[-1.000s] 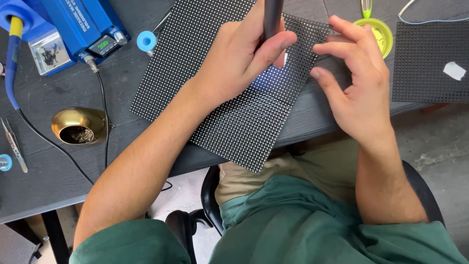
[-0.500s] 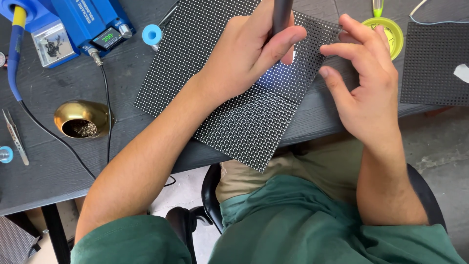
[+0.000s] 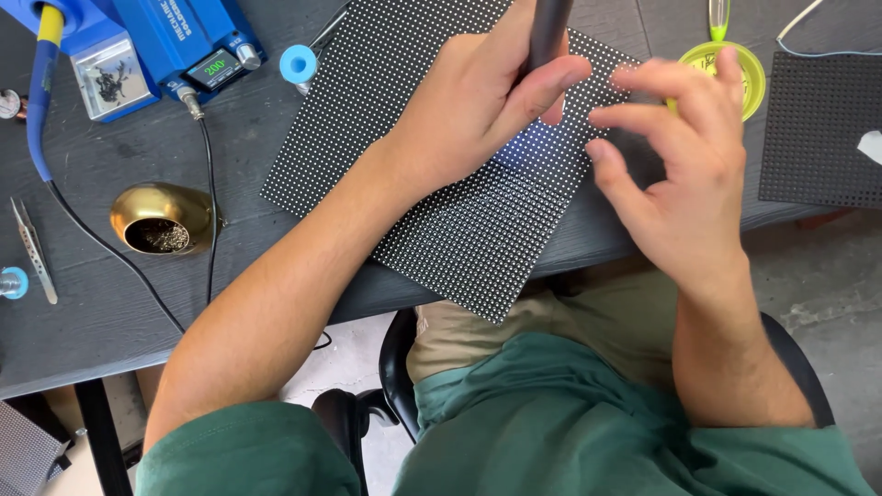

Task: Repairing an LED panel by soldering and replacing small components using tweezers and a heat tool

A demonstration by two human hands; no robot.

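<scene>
Shifted rt a bit since earlier: rt hand [image 3: 684,184], fingers spread, grip wide, hovering over rt edge of dotted panel [image 3: 450,211] on counter [image 3: 83,303]. Lt hand [image 3: 473,106] gripping dark tool [image 3: 548,32], upright over panel's far part.

My left hand [image 3: 478,110] is curling shut, thumb pressing forward, forearm angling up from lower left. My right hand [image 3: 684,174] is hovering, fingers spread loosely.
</scene>
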